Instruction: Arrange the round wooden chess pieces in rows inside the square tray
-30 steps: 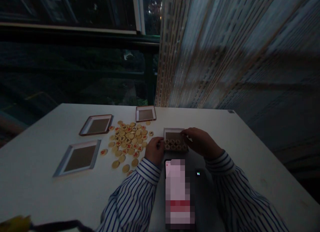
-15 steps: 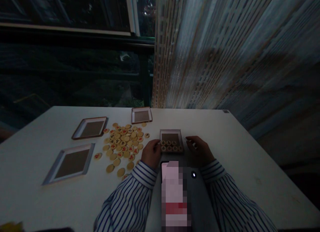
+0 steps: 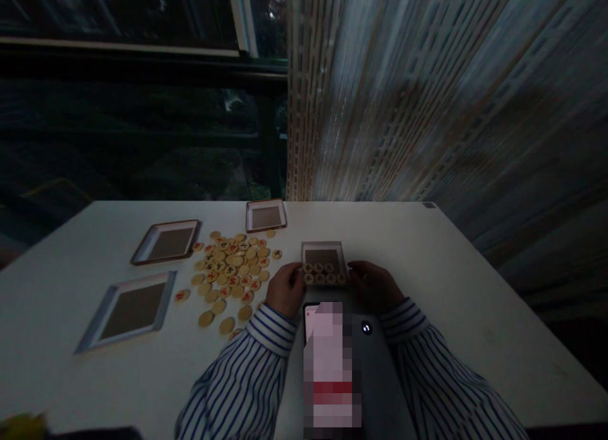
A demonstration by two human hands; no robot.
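A small shallow box (image 3: 322,255) stands in front of me with two rows of Chinese chess pieces (image 3: 320,278) along its near side, marked with dark characters. At its left edge is my left hand (image 3: 285,290), fingers curled and gripping the side. My right hand (image 3: 377,286) is bent round toward the opposite edge, its fingertips against the right side of the box. A loose heap of round wooden chess pieces (image 3: 234,261), some with red characters, some dark and some blank side up, spreads left of my left hand.
Three other shallow trays lie to the left: a brown-rimmed tray (image 3: 134,261), a grey-rimmed tray (image 3: 166,287) and a small far tray (image 3: 246,220). A phone with a lit screen (image 3: 327,351) and a dark device (image 3: 380,370) lie between my forearms on the white table (image 3: 475,301).
My right hand has moved left, from a gap beside the box to its right edge. My left hand stays at the left edge. The view has shifted slightly.
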